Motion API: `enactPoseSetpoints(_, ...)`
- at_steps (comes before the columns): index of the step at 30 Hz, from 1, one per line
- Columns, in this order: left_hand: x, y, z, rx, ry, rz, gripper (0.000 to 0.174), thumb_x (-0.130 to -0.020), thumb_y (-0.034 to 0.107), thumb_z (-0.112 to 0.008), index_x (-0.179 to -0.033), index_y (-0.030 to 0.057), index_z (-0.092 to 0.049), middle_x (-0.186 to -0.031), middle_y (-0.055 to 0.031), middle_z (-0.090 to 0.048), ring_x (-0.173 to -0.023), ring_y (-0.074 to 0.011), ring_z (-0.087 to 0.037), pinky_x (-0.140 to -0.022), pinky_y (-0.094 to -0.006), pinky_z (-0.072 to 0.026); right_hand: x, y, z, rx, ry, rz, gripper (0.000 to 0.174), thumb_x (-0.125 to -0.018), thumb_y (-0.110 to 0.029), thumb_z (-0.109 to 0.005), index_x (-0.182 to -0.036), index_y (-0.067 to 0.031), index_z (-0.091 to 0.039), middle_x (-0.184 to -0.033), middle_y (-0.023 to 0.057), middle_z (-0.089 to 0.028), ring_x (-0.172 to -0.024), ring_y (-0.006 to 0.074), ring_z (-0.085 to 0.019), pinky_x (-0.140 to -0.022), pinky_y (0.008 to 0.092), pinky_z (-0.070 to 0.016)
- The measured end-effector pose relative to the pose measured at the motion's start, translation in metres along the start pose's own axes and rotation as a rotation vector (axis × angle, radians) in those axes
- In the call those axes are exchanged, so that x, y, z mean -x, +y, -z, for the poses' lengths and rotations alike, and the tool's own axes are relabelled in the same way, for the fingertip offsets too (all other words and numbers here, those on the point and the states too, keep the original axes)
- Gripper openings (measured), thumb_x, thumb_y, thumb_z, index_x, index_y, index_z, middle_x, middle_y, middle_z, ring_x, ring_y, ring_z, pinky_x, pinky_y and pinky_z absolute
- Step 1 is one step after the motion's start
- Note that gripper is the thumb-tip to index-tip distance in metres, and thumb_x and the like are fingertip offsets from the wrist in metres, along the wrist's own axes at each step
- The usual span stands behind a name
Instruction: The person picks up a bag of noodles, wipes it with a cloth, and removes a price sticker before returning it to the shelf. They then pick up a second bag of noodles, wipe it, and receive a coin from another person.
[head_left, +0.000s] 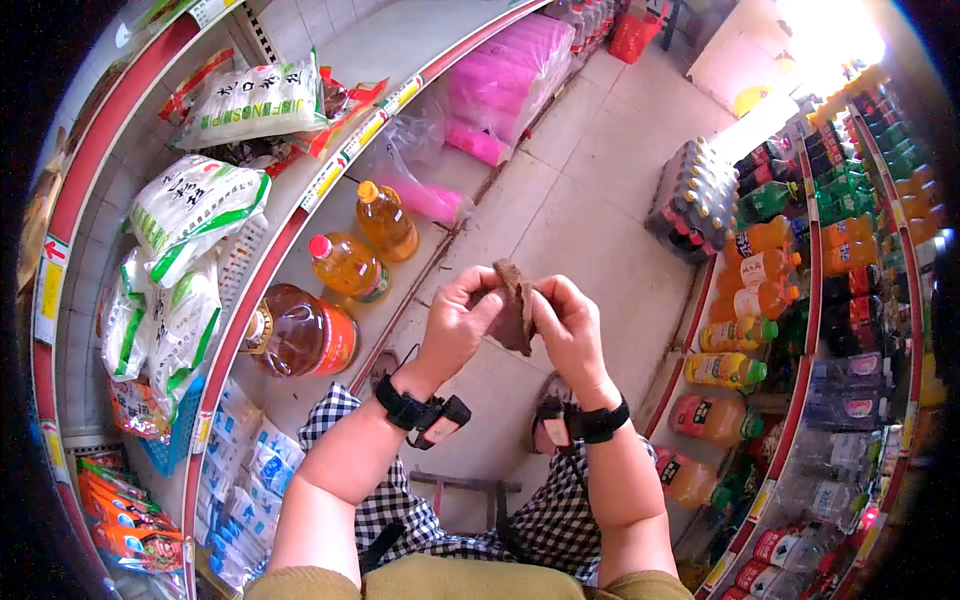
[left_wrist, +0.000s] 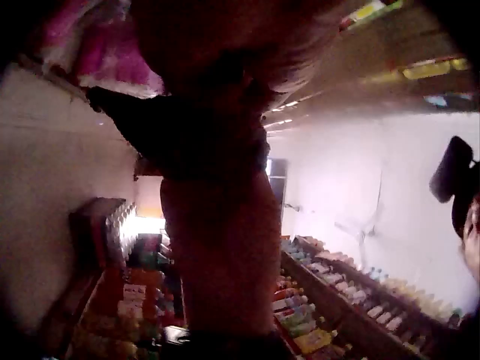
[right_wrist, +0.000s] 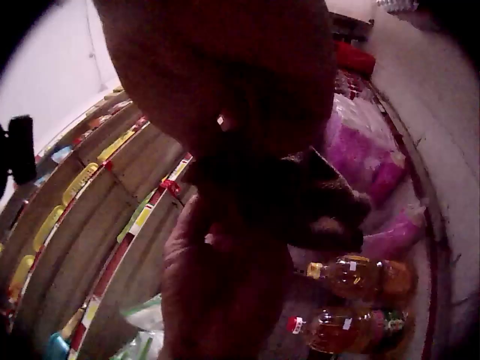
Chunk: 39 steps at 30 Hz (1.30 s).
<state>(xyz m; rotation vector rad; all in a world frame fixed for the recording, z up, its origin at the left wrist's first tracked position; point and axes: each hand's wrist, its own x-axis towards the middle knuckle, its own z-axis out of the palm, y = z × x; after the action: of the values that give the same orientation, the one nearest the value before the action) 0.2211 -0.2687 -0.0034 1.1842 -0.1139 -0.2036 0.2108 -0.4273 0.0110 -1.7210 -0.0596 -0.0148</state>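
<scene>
Both hands meet in front of the body, in the middle of the head view. A small brown cloth hangs between them, its upper edge bunched and its lower corner pointing down. On its left side my left hand pinches it between thumb and fingers. The right hand pinches the opposite edge. In the left wrist view the cloth is a dark shape against the light. From the right wrist, the cloth appears between the two hands, in deep shadow. Both wrists wear black straps.
To the left, a curved shelf holds white bags; oil bottles and a large oil jug stand low beside it. Pink packs lie farther back. Drink bottles fill the right shelves, near a shrink-wrapped bottle pack on the tiled floor.
</scene>
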Motion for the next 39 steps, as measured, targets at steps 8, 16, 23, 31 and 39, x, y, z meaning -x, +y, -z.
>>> enactPoseSetpoints(8,0.000,-0.005,-0.004,0.026,0.004,0.032,0.011,-0.089,0.003,-0.053,-0.099,0.0023,-0.058,-0.086,0.0007,-0.061,-0.079,-0.0056,-0.056,-0.072,-0.0219,-0.0481,0.003,0.001,-0.004,-0.094,0.030,0.014,0.018,-0.086,0.005,-0.055,-0.102,0.0010,-0.060,-0.088,0.0033,-0.063,-0.081,0.0079,-0.057,-0.074,0.0218,-0.0483)
enactPoseSetpoints(16,0.005,-0.008,-0.007,0.059,-0.104,0.195,0.013,-0.093,0.006,-0.050,-0.103,0.0067,-0.057,-0.086,0.0020,-0.060,-0.069,-0.0043,-0.053,-0.059,-0.0191,-0.0433,0.002,-0.006,-0.007,-0.134,0.152,0.042,0.016,-0.089,0.002,-0.054,-0.104,0.0009,-0.061,-0.091,0.0026,-0.065,-0.083,0.0081,-0.059,-0.076,0.0221,-0.0490)
enactPoseSetpoints(23,0.000,-0.009,-0.003,0.260,0.016,0.155,0.011,-0.094,0.008,-0.051,-0.100,0.0059,-0.059,-0.081,0.0038,-0.058,-0.064,-0.0025,-0.048,-0.055,-0.0180,-0.0383,0.000,-0.017,-0.008,-0.358,0.050,-0.074,0.015,-0.089,0.000,-0.056,-0.103,0.0016,-0.060,-0.095,0.0035,-0.066,-0.085,0.0103,-0.061,-0.080,0.0220,-0.0489)
enactPoseSetpoints(31,0.002,-0.008,-0.011,0.112,0.034,0.149,0.012,-0.094,0.010,-0.052,-0.104,0.0061,-0.057,-0.087,0.0039,-0.057,-0.068,-0.0016,-0.047,-0.056,-0.0178,-0.0380,0.002,-0.002,-0.005,-0.079,0.079,0.060,0.014,-0.091,-0.002,-0.053,-0.103,0.0007,-0.059,-0.089,0.0010,-0.062,-0.079,0.0067,-0.057,-0.070,0.0220,-0.0487)
enactPoseSetpoints(39,-0.001,-0.003,-0.012,0.091,0.045,0.050,0.011,-0.096,0.012,-0.048,-0.100,0.0049,-0.055,-0.084,-0.0021,-0.059,-0.066,-0.0089,-0.055,-0.058,-0.0234,-0.0464,-0.001,-0.003,-0.012,-0.200,0.130,0.175,0.033,-0.084,0.007,-0.053,-0.116,-0.0009,-0.056,-0.103,0.0059,-0.064,-0.095,0.0122,-0.060,-0.085,0.0262,-0.0497)
